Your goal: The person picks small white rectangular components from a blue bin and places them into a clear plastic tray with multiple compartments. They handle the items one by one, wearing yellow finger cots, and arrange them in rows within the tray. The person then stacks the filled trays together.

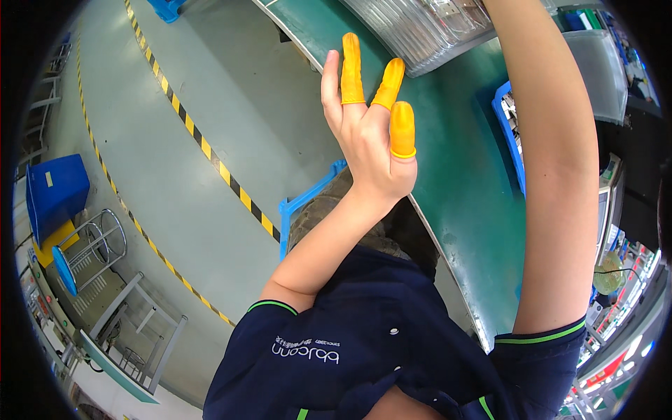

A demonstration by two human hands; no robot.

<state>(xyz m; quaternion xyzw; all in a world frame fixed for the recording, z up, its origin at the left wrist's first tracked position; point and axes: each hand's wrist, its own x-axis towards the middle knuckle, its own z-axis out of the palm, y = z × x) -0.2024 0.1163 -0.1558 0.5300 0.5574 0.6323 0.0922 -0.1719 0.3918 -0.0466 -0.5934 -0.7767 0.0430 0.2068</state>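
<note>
My left hand (369,136) is raised beside the edge of the green-topped workbench (458,154), its fingers spread and nothing held. Yellow finger cots (402,131) cover the thumb and two fingers; another finger is bare. Just beyond the fingertips sits a stack of clear plastic trays (420,31) with small items in it, too indistinct to name. One covered fingertip is close to the stack's near corner; whether they touch I cannot tell. My right forearm (553,105) stretches across the bench and out past the top edge, so the right hand is out of sight.
A blue bin (498,105) with small parts stands on the bench, partly behind my right arm. Translucent plastic trays (598,73) are farther right. Black-and-yellow tape (189,126) lines the floor. At left are a large blue bin (59,189) and a round stool (64,269).
</note>
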